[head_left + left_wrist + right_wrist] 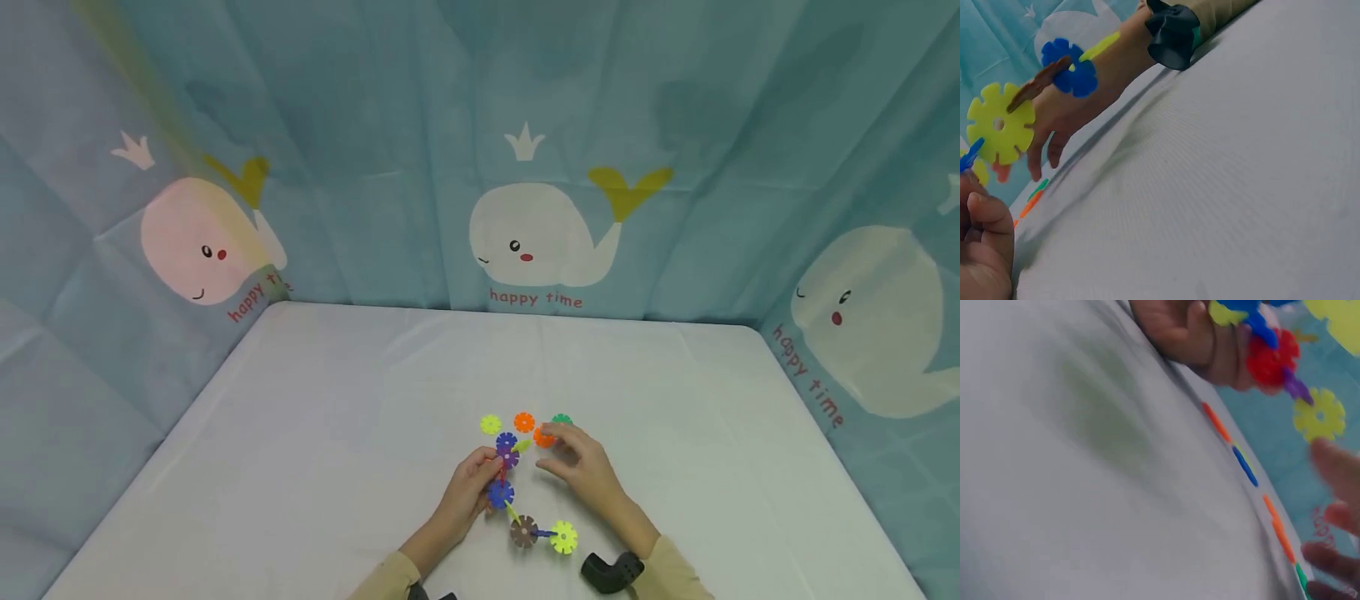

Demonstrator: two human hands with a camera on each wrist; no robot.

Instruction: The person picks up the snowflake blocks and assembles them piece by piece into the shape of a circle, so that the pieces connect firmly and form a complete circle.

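My left hand (467, 490) pinches a chain of notched plastic snowflake discs and holds it up over the table. A blue disc (501, 494), a brown disc (523, 531) and a yellow-green disc (564, 537) hang toward me along the chain. At the far end, a red disc (1265, 362) joins a purple disc (507, 456), which bears another yellow disc (1319, 415). My right hand (587, 467) stands just right of that yellow disc, thumb and fingers apart, nothing between them.
Beyond my hands, loose discs lie on the white table (337, 400): yellow-green (491, 425), blue (506, 439), two orange (524, 422) and green (562, 418). A black wrist device (612, 573) sits by the right sleeve. Curtains with whales (532, 233) enclose the table's back and sides.
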